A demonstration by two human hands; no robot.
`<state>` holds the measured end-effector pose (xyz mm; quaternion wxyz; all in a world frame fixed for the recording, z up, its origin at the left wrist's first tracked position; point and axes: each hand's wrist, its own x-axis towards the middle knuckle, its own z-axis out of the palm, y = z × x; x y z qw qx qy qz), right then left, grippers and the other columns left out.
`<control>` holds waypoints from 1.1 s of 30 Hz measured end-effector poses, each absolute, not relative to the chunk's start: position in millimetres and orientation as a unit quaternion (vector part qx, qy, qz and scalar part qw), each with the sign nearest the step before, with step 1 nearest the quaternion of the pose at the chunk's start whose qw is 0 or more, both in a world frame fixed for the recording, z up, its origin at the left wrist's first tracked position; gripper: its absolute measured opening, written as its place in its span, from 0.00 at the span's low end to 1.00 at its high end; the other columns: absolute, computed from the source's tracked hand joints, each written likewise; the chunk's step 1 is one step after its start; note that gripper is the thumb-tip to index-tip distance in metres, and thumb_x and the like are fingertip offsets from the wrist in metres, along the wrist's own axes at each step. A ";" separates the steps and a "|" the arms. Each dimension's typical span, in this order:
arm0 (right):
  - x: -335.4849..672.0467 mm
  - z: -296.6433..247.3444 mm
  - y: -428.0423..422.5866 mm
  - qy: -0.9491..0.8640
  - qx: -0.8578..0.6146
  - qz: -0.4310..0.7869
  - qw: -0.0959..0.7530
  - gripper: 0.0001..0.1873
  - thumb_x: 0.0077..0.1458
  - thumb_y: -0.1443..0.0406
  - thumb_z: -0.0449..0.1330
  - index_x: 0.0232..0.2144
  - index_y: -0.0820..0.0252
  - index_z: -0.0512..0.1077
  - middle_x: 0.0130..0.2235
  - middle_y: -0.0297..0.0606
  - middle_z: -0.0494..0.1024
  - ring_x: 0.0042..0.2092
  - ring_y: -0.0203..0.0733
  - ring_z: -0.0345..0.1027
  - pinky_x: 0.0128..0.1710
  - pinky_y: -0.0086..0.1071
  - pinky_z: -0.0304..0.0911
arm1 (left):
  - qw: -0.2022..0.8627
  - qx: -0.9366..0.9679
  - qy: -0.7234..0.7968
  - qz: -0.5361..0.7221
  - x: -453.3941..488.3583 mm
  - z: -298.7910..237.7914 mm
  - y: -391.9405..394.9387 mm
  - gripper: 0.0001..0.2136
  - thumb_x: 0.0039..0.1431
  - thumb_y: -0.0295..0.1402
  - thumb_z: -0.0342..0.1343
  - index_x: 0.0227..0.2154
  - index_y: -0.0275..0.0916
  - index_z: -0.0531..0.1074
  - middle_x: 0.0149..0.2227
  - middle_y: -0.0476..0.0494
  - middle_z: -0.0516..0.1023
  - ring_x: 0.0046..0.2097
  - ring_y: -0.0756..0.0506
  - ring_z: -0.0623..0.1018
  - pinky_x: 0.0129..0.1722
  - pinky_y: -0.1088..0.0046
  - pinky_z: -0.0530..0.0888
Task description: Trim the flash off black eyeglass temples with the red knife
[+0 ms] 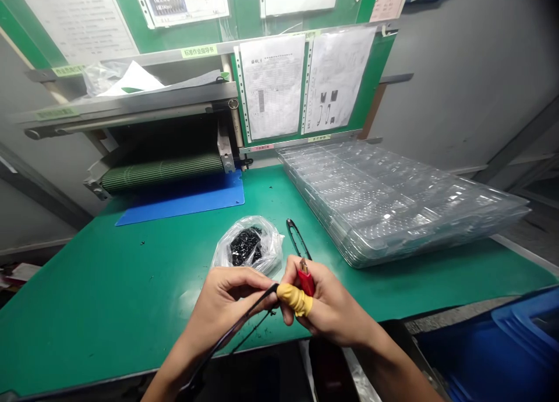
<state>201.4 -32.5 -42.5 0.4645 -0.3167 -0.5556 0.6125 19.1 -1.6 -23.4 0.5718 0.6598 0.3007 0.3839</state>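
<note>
Between the thumb and fingers of my left hand (233,300) is one end of a long, narrow black plastic frame (227,335), whose loop hangs down toward me past the table edge. My right hand (329,303) is closed around a red utility knife (306,282), its tip pointing up and away. A yellow finger cot (295,299) covers the right thumb, which presses at the frame's end next to the left fingertips. Just beyond the right hand lies a similar black frame (298,237). Ahead of my left hand sits a clear plastic bag (273,247) of small black pieces (245,246).
A stack of clear plastic trays (371,215) covers the right side of the green table (131,297). At the back left, a conveyor (163,172) ends above a blue sheet (183,205). Black scraps dot the table. A blue bin (493,344) stands at lower right.
</note>
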 end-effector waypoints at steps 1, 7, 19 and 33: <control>199.3 -42.1 -31.4 -0.538 -0.313 0.621 0.476 0.17 0.57 0.56 0.64 0.29 0.60 0.62 0.21 0.30 0.72 0.15 0.25 0.50 0.13 0.19 0.46 | 0.577 0.657 0.292 0.388 20.1 -22.8 0.2 0.03 0.52 0.28 0.66 0.30 0.40 0.83 0.30 0.40 0.83 0.31 0.45 0.81 0.31 0.73 0.77; 182.0 -46.7 -15.5 -0.460 -0.329 0.603 0.563 0.23 0.55 0.50 0.64 0.29 0.58 0.58 0.21 0.30 0.73 0.14 0.24 0.52 0.13 0.19 0.45 | 0.516 0.645 0.362 0.432 27.2 -27.4 22.5 0.07 0.46 0.34 0.69 0.27 0.36 0.82 0.28 0.41 0.82 0.28 0.46 0.79 0.28 0.75 0.75; 170.7 -65.0 -11.9 -0.351 -0.418 0.574 0.610 0.26 0.52 0.45 0.62 0.31 0.55 0.53 0.28 0.31 0.75 0.14 0.23 0.48 0.13 0.21 0.38 | 0.491 0.620 0.388 0.474 14.0 -41.8 47.4 0.18 0.57 0.43 0.60 0.45 0.35 0.77 0.36 0.41 0.82 0.32 0.49 0.78 0.31 0.76 0.76; 217.5 12.9 -67.0 -0.896 -0.366 -0.109 0.227 0.14 0.67 0.68 0.47 0.31 0.60 0.68 0.23 0.31 0.64 0.22 0.38 0.55 0.23 0.34 0.44 | 0.769 0.509 0.302 0.240 5.3 9.6 -13.3 0.15 0.60 0.40 0.58 0.25 0.32 0.77 0.22 0.40 0.81 0.22 0.48 0.80 0.21 0.80 0.76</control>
